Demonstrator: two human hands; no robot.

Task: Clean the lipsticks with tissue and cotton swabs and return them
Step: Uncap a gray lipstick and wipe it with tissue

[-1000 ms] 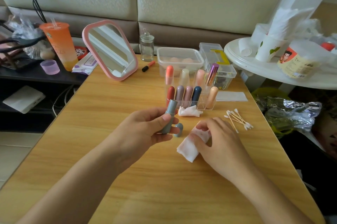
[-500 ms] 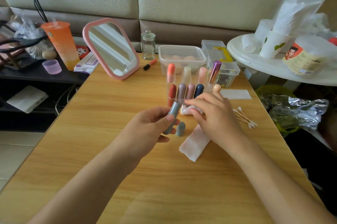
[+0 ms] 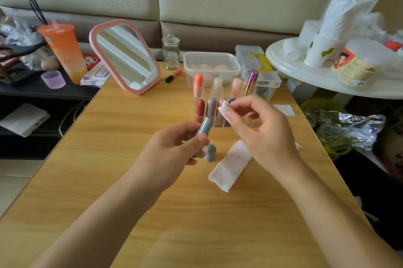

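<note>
My left hand (image 3: 172, 152) grips a grey-blue lipstick tube (image 3: 204, 130), tilted up toward the right. Its cap (image 3: 210, 152) stands on the wooden table (image 3: 122, 137) just right of that hand. My right hand (image 3: 261, 128) pinches a small crumpled white tissue (image 3: 222, 112) between thumb and fingers, raised above the table to the right of the tube's top. A folded tissue (image 3: 230, 167) with faint red stains lies flat under my right wrist. Behind the hands a clear organizer (image 3: 204, 102) holds several capped lipsticks upright. The cotton swabs are hidden behind my right hand.
A pink-framed mirror (image 3: 126, 56) leans at the back left beside a glass jar (image 3: 171, 52) and an orange marker (image 3: 173, 75). Clear plastic boxes (image 3: 210, 65) sit behind the organizer. A white square pad (image 3: 284, 109) lies at right. A white round side table (image 3: 327, 78) stands beyond the right edge.
My right hand left the folded tissue, reached to the crumpled tissue by the organizer, and has now lifted it off the table. My left hand kept holding the tube.
</note>
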